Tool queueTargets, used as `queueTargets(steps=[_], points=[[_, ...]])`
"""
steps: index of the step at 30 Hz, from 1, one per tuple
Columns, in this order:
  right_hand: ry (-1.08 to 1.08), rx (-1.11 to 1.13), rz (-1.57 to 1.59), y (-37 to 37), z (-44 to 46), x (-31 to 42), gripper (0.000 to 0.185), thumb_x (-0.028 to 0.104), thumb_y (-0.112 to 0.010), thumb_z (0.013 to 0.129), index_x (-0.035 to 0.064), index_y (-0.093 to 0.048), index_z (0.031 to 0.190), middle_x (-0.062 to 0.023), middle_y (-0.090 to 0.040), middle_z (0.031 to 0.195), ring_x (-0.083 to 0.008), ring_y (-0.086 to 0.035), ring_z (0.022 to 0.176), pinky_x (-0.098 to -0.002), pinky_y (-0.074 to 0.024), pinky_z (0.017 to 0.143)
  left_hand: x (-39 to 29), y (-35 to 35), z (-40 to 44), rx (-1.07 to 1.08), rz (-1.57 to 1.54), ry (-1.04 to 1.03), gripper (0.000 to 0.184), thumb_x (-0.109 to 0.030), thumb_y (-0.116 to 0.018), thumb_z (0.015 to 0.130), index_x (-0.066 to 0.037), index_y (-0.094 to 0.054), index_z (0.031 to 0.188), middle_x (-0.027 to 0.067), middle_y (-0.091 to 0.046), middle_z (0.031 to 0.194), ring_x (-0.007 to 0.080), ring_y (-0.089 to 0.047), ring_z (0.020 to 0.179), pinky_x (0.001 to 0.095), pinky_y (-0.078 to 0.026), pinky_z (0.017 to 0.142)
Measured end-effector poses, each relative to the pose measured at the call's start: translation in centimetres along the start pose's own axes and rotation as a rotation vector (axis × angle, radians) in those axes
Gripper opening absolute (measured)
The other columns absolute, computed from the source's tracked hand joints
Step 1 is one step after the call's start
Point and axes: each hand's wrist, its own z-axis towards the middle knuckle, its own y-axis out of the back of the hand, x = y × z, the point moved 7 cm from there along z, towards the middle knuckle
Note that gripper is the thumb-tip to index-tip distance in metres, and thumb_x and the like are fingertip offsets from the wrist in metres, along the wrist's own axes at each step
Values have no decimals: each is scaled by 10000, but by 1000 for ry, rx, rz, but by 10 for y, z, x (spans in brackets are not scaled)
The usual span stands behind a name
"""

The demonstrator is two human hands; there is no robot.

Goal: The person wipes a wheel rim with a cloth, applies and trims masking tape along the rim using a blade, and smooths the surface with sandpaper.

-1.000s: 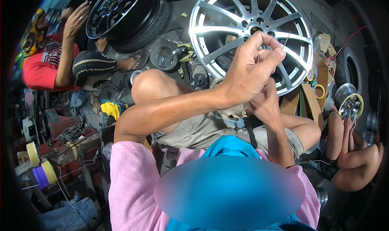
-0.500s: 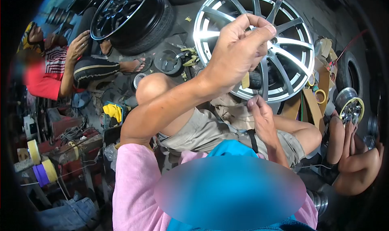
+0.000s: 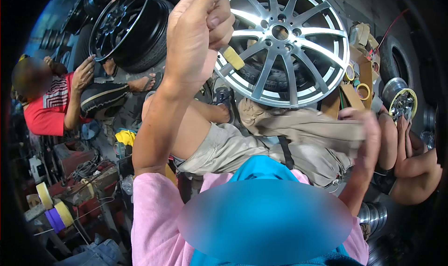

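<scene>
- Where the top edge of the view crops it, left hand (image 3: 200,33) is raised with fingers curled in; cannot tell what, if anything, lies between the fingertips.
- Yellow piece (image 3: 234,58) just beside that palm, over the wheel's near rim; cannot tell if held.
- Right hand (image 3: 367,134) motion-blurred at the right; fingers meet the far end of the tan cloth (image 3: 298,127); cannot tell how firmly closed.
- Cloth spread across the lap, between silver wheel (image 3: 294,66) and shorts (image 3: 224,147).
- Silver wheel face up in front of the legs; tire (image 3: 277,79) visible through its spokes.
- Cardboard box (image 3: 365,63) right of wheel; tape rolls (image 3: 362,91) at it.
- Black wheel (image 3: 119,23) upper left, tilted; person in red (image 3: 51,110) sits near it, one hand by its rim.
- Second person (image 3: 413,172) far right, hands at a small wheel (image 3: 402,105).
</scene>
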Motion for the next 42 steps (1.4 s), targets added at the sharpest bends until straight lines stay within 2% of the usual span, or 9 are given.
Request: queueTargets(steps=[3,6,7,8,9,10,13,22,42], points=[[340,-85,853,67,-1,32,484,426,-493,1122,4,-609,1328,-230,-615,1416,-297,-591,1318,-446,-440,1175,-1,0,0,17,4,-22,155,-255,-583,1092,-137,-550,997,-79,-365,639,31,-281,462,232,-203,438],[271,-94,914,107,19,-13,567,442,-473,1129,26,-481,1514,-208,-530,1543,-344,-503,1445,-507,-366,1256,1,0,3,36,35,-10,164,-265,-578,1097,-142,-547,993,-76,-368,640,34,-284,457,235,-206,434],[164,-543,880,81,24,-24,591,428,-452,1139,44,-409,1586,-167,-500,1582,-328,-502,1447,-495,-388,1234,1,2,4,43,37,-14,164,-265,-578,1097,-142,-547,993,-76,-368,640,34,-284,457,235,-206,434],[376,90,922,46,41,-28,571,373,-448,1149,29,-374,1598,-165,-504,1574,-309,-510,1439,-470,-396,1225,0,4,3,57,54,-34,132,-238,-593,1088,-117,-587,1034,-79,-366,648,28,-273,473,235,-198,443],[127,-379,622,18,41,-38,571,341,-521,1122,-4,-399,1561,-169,-540,1518,-279,-545,1398,-436,-421,1203,0,5,3,70,70,-53,119,-210,-609,1080,-93,-627,1075,-82,-363,657,22,-261,488,236,-190,453],[271,-86,532,-13,57,-35,586,241,-649,1051,-26,-418,1519,-179,-559,1466,-266,-569,1364,-419,-440,1188,0,4,3,70,72,-52,119,-210,-609,1080,-93,-627,1075,-82,-363,657,22,-261,488,236,-190,453],[203,-33,286,-65,73,-30,712,26,-834,854,-10,-456,1456,-163,-570,1402,-226,-572,1330,-361,-468,1138,1,9,2,-22,107,-35,114,-197,-598,1085,-103,-613,1022,-78,-357,648,19,-252,484,232,-192,447],[278,70,-369,-82,154,-37,245,60,-582,909,29,-540,1148,-174,-659,1012,-336,-675,987,-380,-505,941,-1,28,0,-77,93,-53,119,-176,-572,1095,-80,-636,1067,-76,-344,637,22,-238,471,230,-185,435],[419,176,-686,-150,239,-38,172,50,-554,940,95,-582,1105,-200,-701,1030,-479,-667,935,-551,-508,810,2,40,-12,-194,166,55,166,-203,-559,1086,-49,-596,1139,-94,-331,642,4,-205,483,222,-160,453]])
